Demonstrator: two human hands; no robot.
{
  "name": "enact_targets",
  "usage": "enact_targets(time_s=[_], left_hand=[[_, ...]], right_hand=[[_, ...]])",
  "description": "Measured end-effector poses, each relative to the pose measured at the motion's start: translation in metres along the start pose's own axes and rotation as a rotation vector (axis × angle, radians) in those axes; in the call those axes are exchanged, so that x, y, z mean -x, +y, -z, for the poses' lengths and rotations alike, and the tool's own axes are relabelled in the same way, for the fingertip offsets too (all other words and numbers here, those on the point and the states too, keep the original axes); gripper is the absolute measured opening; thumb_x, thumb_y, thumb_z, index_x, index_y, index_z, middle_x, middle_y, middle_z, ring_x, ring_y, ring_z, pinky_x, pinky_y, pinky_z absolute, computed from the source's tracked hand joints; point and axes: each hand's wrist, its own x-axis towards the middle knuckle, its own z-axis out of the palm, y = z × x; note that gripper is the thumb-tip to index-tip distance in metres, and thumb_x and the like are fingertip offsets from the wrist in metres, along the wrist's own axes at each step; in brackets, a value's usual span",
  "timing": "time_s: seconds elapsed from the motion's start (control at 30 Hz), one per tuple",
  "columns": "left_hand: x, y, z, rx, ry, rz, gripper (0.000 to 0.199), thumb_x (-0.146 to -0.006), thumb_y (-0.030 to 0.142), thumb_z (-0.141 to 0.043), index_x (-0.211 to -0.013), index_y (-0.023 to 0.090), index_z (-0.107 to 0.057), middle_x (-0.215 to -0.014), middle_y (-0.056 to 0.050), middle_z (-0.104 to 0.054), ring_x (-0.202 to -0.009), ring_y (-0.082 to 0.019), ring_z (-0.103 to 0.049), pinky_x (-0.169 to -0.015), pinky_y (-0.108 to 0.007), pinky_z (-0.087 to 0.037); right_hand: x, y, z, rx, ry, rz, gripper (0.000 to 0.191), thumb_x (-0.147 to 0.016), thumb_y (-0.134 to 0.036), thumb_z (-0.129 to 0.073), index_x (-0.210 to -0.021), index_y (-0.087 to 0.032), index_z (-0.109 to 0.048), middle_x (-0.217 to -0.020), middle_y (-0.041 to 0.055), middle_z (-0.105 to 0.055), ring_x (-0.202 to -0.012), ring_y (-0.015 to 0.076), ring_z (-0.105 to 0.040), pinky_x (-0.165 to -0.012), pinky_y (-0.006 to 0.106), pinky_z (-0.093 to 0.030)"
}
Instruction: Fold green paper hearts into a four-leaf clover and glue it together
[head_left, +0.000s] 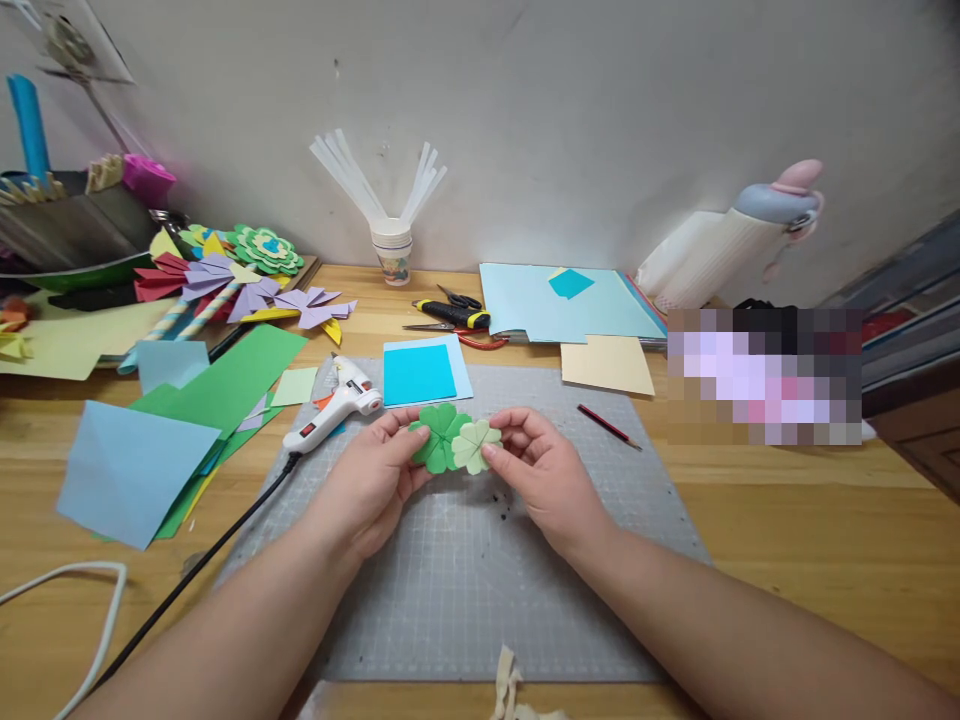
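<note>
My left hand (379, 470) pinches a dark green paper flower (435, 440) with rounded petals, thumb on its face. Between the thumb and fingers of my right hand (540, 475) is a smaller pale green paper flower (474, 450). The pale flower's left side overlaps the dark one's right edge; whether they are joined I cannot tell. Both are held above a grey cutting mat (480, 590). A white glue gun (334, 405) lies just beyond my left hand, and blue square paper sheets (420, 373) lie beyond the flowers.
Coloured paper sheets (139, 470) and folded paper flowers (217, 275) are at the left. Pliers (450, 314), a paper cup (392, 252) with white strips and light blue paper (525, 300) stand or lie at the back. A pencil (609, 427) and a bottle (739, 240) are to the right.
</note>
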Motion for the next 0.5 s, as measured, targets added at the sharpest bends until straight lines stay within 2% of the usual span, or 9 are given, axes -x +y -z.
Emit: enact_targets(time_s=[0.13,0.27,0.5], left_hand=[[0.005,-0.006,-0.005,0.056,-0.014,0.024,0.025,-0.08,0.009,-0.056,-0.103,0.017,-0.056,-0.098,-0.007,-0.066,-0.077,-0.014,-0.065,-0.07,-0.026,-0.054],[0.008,-0.01,-0.01,0.06,0.006,0.061,0.026,-0.08,0.01,-0.055,-0.104,0.018,-0.057,-0.099,-0.007,-0.066,-0.079,-0.014,-0.065,-0.068,-0.024,-0.054],[0.008,-0.011,-0.014,0.07,0.063,0.057,0.022,-0.081,0.01,-0.05,-0.101,0.017,-0.058,-0.091,-0.006,-0.067,-0.071,-0.012,-0.063,-0.064,-0.023,-0.052]], right_hand=[[0.001,0.001,-0.001,0.025,-0.026,-0.023,0.025,-0.077,-0.029,-0.066,-0.096,-0.022,-0.053,-0.078,-0.0017,-0.064,-0.071,0.0123,-0.058,-0.069,0.027,-0.044],[0.001,0.0,-0.002,0.074,0.007,-0.015,0.019,-0.074,-0.029,-0.068,-0.086,-0.021,-0.056,-0.076,-0.002,-0.06,-0.07,0.0118,-0.056,-0.067,0.026,-0.045],[0.004,0.001,-0.003,0.129,0.019,-0.023,0.02,-0.074,-0.029,-0.068,-0.088,-0.02,-0.058,-0.08,0.0002,-0.06,-0.072,0.0131,-0.056,-0.067,0.028,-0.046]])
